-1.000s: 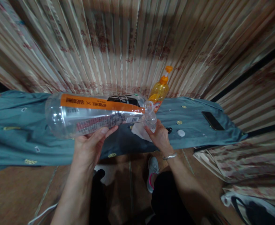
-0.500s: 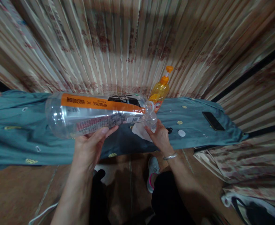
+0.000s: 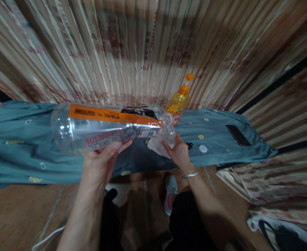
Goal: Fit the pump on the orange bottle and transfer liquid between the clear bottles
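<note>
A large clear plastic bottle [image 3: 101, 129] with an orange and silver label lies nearly level in the air, its neck to the right. My left hand [image 3: 103, 157] is closed around its underside, thumb on the near side. My right hand [image 3: 178, 151] pinches a small clear plastic container [image 3: 168, 133] against the bottle's mouth; its exact kind is hard to make out. A white sheet [image 3: 158, 145], perhaps tissue, lies just below that container, partly hidden by my fingers. Behind the bottle's neck stands a pump bottle [image 3: 179, 103] of yellow liquid with an orange pump.
A teal patterned cloth [image 3: 14, 164] covers the narrow surface. On it, to the right, are a white round disc [image 3: 202, 149], a small black object [image 3: 189, 145] and a dark phone [image 3: 238, 135]. A pleated curtain [image 3: 132, 52] hangs close behind.
</note>
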### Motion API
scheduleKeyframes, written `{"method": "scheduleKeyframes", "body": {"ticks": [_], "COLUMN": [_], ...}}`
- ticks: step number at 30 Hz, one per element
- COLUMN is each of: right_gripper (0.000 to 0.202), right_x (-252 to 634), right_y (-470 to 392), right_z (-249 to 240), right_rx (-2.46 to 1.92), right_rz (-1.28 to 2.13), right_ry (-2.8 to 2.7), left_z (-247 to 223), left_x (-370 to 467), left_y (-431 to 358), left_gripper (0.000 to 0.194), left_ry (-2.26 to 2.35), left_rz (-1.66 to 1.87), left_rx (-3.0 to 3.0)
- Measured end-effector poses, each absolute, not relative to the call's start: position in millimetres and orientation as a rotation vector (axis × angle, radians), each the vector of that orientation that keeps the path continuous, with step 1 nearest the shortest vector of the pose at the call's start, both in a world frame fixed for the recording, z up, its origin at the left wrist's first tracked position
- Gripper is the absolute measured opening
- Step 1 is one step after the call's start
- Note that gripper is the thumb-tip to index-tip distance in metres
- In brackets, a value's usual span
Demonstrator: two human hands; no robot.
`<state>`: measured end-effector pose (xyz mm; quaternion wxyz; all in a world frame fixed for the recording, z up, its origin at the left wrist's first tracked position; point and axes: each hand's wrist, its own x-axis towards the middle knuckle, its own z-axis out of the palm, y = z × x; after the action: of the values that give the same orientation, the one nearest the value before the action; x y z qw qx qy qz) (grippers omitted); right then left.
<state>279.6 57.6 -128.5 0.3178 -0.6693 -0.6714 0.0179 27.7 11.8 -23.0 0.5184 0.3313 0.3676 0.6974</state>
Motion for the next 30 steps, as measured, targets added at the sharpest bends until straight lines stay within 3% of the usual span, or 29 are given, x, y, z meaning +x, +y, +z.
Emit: {"method": "scheduleKeyframes", "body": {"ticks": [30], "right_gripper": [0.059], "right_x": [279.4], "right_y": [57.7], "right_z": [-128.3], "right_rx": [-1.769], "right_rz": [0.029], "right_ry": [-1.767], "left_z": [-20.6], "left_x": [29.8], "left_y": [12.7], "left_gripper": [0.04], "left_ry": [0.875], "left_rz": [1.696], "left_rx": [0.753]}}
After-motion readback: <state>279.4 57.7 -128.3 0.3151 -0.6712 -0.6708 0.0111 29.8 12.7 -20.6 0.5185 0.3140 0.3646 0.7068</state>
